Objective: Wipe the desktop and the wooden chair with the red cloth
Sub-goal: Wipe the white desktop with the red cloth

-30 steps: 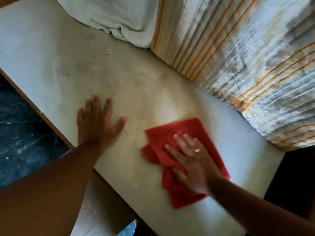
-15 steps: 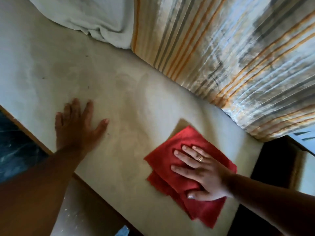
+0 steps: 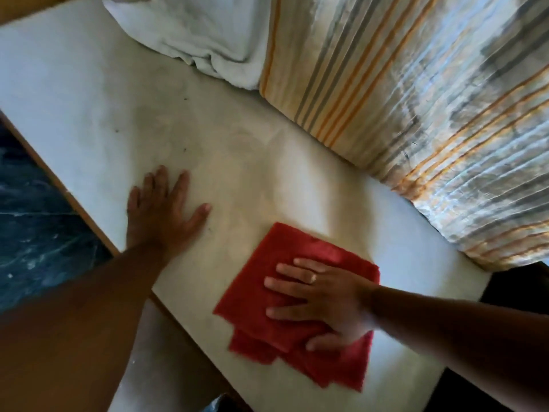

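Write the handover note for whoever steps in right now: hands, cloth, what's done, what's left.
Right hand: flat, fingers spread, pressing the folded red cloth onto the desktop near its front edge.
Left hand: flat on the bare desktop, empty.
Done: wiping under way; how much is clean can't be told.
Left: dark specks and smudges remain beyond the left hand; white cloth and striped curtain lie along the back. Chair not in view.

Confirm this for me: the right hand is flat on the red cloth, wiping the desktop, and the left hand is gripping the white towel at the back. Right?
Not quite. The head view shows the left hand pressed flat on the bare desktop, well clear of the white towel, not gripping it. The rest holds: the right hand lies flat on the red cloth on the desktop.
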Tool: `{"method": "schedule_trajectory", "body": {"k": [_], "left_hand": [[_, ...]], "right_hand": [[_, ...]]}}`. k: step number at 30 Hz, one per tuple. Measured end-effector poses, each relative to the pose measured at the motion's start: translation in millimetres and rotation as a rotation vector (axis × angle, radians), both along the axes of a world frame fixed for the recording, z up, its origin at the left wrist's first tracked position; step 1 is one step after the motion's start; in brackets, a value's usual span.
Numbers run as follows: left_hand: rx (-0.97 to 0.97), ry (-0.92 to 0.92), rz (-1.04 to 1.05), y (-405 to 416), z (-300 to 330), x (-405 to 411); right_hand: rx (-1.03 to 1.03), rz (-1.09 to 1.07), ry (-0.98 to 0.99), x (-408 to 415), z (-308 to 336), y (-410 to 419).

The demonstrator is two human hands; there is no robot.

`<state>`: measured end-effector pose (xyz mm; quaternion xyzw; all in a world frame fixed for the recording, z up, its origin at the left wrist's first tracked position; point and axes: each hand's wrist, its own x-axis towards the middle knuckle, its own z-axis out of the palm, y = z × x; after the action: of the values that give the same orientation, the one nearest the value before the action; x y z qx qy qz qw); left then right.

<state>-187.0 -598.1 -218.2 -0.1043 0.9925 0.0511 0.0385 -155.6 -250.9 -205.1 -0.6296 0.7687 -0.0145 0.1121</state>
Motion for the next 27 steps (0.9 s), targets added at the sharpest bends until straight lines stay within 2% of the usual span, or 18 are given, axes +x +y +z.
{"method": "schedule_trajectory", "body": {"k": [1,2,5,7,11,13,15,17,18,20,22,24,27], "left_hand": [[0.0,-0.012,-0.004,0.1,0.8,0.0],[0.0,-0.025,-0.004,0.0,1.4,-0.4],[0.005,-0.031,0.009,1.0,0.2,-1.6],[0.004,-0.032,0.013,1.5,-1.5,0.1],[0.033,-0.058,0.015,1.6,1.2,-0.3],[0.097,-0.068,-0.006,1.0,3.8,3.1],[0.175,-0.043,0.022,-8.5,3.7,3.2],[0.159,0.031,0.152,-41.6,4.6,-9.8],[0.129,0.064,0.237,-66.1,5.3,-20.9],[0.065,0.048,0.331,-118.6,8.5,-45.6],[0.035,0.018,0.299,-158.8,9.4,-70.8],[0.065,0.04,0.249,-176.5,5.0,-92.4],[0.026,0.031,0.234,-179.2,-7.9,-108.0]], "right_hand": [[-0.015,0.093,0.016,-11.4,1.8,16.7],[-0.007,0.078,0.027,-28.4,3.5,31.6],[0.041,-0.376,0.067,-88.1,8.4,45.0],[0.081,-0.691,0.113,-110.8,9.3,21.4],[0.139,-1.131,0.129,-100.0,11.2,-55.2],[0.13,-1.104,0.112,-64.5,10.4,-83.3],[0.103,-0.861,0.105,-21.5,7.1,-94.5],[0.097,-0.664,0.082,-6.1,8.2,-94.4],[0.084,-0.647,0.079,-13.7,9.0,-96.5],[0.095,-0.8,0.1,-37.2,10.1,-115.6],[0.104,-1.062,0.13,-64.5,9.2,-157.1],[0.075,-1.218,0.132,-82.8,4.6,-207.6],[0.037,-1.096,0.11,-63.4,-2.2,-254.9]]}}
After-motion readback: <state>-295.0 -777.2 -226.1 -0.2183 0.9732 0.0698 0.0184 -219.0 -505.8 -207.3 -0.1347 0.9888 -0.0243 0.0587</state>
